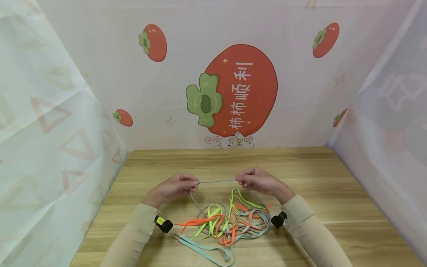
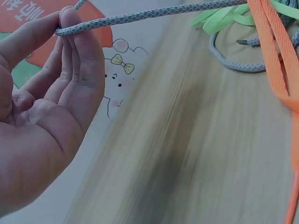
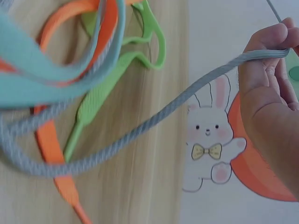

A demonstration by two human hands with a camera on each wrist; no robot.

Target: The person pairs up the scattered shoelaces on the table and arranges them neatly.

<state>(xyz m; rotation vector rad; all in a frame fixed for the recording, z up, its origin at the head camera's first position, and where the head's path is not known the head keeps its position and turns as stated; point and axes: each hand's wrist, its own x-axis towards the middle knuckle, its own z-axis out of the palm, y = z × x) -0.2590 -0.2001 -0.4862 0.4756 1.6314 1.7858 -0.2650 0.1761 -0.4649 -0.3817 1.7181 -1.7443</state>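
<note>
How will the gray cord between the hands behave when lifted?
The gray cord is probably floppy, curving loosely away from the right hand. It's likely light, being so thin. It may snag, since it runs into the tangled laces.

- Left sleeve (image 1: 128, 239) and right sleeve (image 1: 315, 237): plain beige cloth, softly creased, covering the forearms down to the wrists.
- Left hand (image 1: 176, 187) and right hand (image 1: 258, 181): both bare.
- Left wrist camera (image 1: 166, 226): small, black, blocky, with a bright yellow patch (image 1: 160, 220) on one face.
- Right wrist camera (image 1: 277, 221): also small, black and chunky.
</note>
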